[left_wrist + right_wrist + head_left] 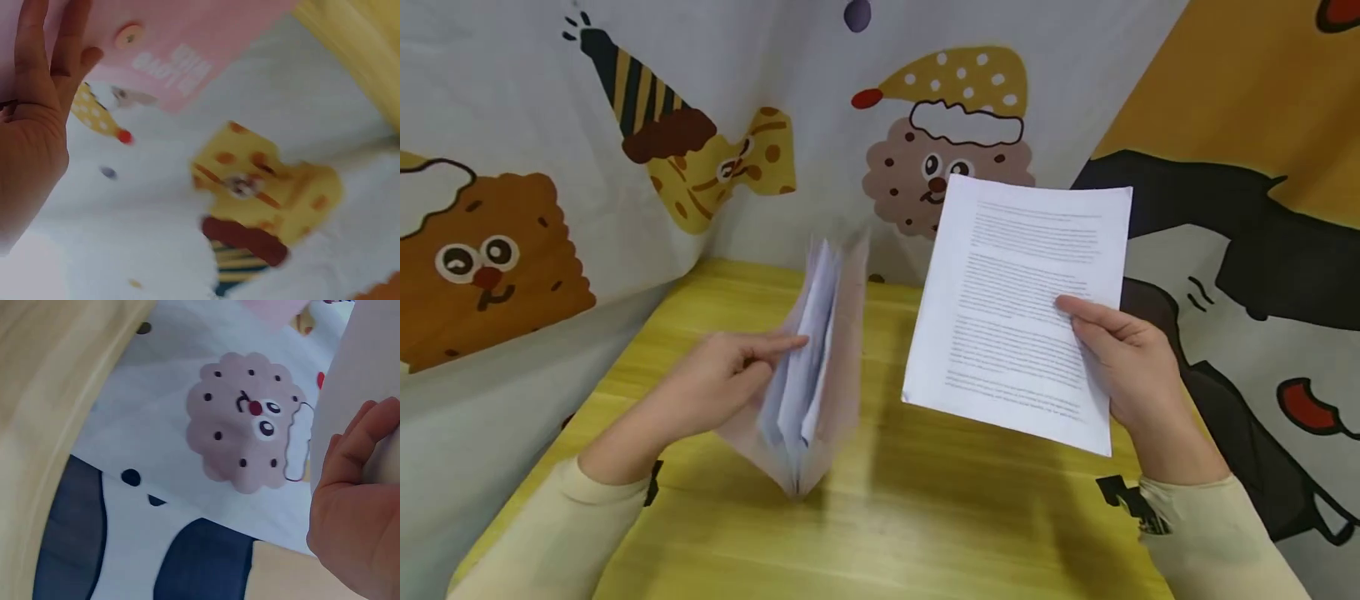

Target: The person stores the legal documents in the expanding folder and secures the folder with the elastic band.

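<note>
A pink document folder stands spread open on its spine, with white papers fanned inside. My left hand holds the folder by its left cover, index finger against the papers. In the left wrist view, other fingers of the left hand lie along the outside of the pink cover, beside a round button and white lettering. To the right, my right hand pinches printed paper by its right edge, raised above the table. Whether it is one sheet or more, I cannot tell.
A yellow wood-grain table lies below both hands. Behind it hangs a white curtain printed with cartoon biscuits and cheese, reaching along the left and right sides.
</note>
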